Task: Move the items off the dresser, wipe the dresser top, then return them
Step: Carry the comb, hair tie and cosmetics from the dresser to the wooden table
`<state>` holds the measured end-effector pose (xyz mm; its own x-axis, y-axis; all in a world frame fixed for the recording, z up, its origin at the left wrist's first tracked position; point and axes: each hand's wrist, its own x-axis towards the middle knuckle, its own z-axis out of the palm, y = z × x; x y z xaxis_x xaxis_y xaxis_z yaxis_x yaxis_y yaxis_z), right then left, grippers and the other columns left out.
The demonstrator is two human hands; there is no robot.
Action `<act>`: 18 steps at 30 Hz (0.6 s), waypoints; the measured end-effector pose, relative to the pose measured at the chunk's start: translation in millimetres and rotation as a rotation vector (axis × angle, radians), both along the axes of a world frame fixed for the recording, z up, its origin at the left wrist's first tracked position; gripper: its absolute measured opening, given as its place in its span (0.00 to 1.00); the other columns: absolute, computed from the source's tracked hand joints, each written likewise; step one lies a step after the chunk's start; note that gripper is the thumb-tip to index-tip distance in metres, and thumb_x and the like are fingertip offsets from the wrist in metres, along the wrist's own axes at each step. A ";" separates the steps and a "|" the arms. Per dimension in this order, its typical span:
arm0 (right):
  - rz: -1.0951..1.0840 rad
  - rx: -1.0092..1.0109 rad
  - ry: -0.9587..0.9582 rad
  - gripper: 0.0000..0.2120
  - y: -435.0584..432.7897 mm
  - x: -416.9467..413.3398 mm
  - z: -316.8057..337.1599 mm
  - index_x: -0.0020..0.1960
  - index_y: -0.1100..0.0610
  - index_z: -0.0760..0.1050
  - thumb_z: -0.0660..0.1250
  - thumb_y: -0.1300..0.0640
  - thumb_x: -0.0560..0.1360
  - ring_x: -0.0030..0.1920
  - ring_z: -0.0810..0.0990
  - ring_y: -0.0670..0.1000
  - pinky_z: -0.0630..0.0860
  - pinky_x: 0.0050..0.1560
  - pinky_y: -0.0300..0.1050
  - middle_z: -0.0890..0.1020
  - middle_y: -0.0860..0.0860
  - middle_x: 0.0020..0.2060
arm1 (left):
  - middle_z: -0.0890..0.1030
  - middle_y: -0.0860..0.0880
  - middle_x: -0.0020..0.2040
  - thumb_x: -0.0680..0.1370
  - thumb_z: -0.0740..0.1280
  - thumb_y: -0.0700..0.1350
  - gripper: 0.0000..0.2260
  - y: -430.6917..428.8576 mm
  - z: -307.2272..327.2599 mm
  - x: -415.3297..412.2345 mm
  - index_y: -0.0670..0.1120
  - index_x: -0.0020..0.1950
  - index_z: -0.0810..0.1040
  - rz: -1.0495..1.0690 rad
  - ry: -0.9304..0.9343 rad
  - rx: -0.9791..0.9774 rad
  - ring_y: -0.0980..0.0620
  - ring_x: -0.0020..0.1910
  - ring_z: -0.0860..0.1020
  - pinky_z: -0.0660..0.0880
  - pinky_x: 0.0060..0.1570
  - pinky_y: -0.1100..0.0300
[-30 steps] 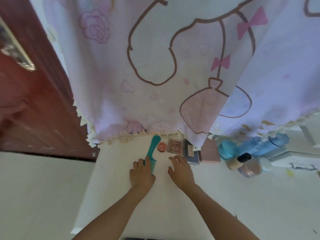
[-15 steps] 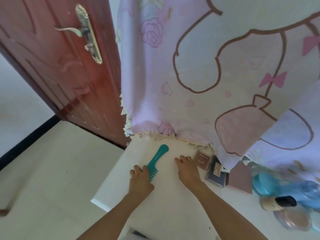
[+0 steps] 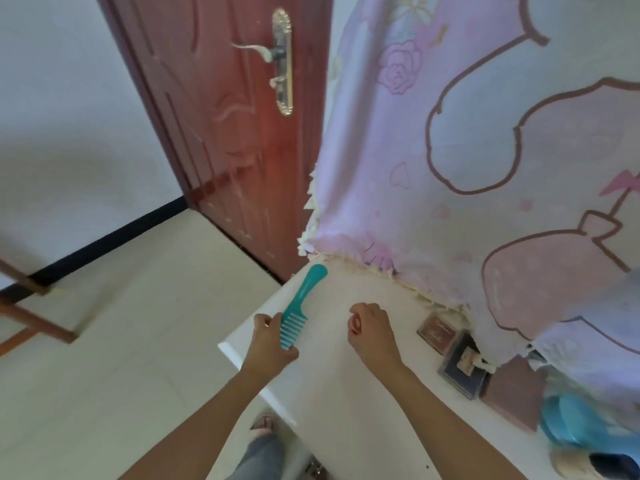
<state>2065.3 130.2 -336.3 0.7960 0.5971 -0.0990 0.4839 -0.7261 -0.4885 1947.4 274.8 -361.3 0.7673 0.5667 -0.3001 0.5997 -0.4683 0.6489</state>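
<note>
On the white dresser top, my left hand grips the toothed end of a teal wide-tooth comb, whose handle points away toward the dresser's far left corner. My right hand is closed around a small round red tin, of which only a sliver shows. To the right lie a brown compact, a dark palette and a mauve case. A blue bottle sits blurred at the far right.
A pink printed cloth hangs down behind the dresser, touching its back edge. A red-brown door with a brass handle stands at the left. Pale floor tiles lie left of the dresser, with a wooden frame at the far left.
My right hand closed over the small red tin and lifted it. My left hand took hold of the comb. The view swung left, bringing the door and floor into sight.
</note>
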 end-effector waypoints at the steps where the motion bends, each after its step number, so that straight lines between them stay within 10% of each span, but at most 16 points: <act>1: 0.028 -0.005 -0.008 0.13 8.5 -3.1 0.9 0.59 0.59 0.71 0.60 0.64 0.75 0.54 0.70 0.54 0.67 0.53 0.40 0.74 0.55 0.55 | 0.59 0.48 0.52 0.71 0.69 0.40 0.26 4.6 1.9 -9.3 0.40 0.66 0.65 0.051 -0.025 0.009 0.49 0.46 0.70 0.71 0.40 0.63; 11: 0.374 0.093 -0.027 0.05 121.4 -78.8 23.2 0.43 0.66 0.73 0.61 0.70 0.68 0.43 0.70 0.54 0.69 0.43 0.46 0.71 0.52 0.37 | 0.61 0.47 0.51 0.69 0.68 0.37 0.26 80.4 20.0 -132.9 0.38 0.66 0.66 0.489 -0.147 0.046 0.49 0.42 0.68 0.70 0.37 0.61; 18: 0.676 0.144 -0.105 0.08 237.2 -193.2 45.8 0.50 0.64 0.75 0.63 0.68 0.71 0.50 0.73 0.57 0.68 0.50 0.43 0.77 0.57 0.47 | 0.61 0.47 0.52 0.71 0.68 0.37 0.25 150.5 42.2 -270.2 0.39 0.67 0.65 0.758 -0.172 0.077 0.50 0.44 0.68 0.73 0.40 0.61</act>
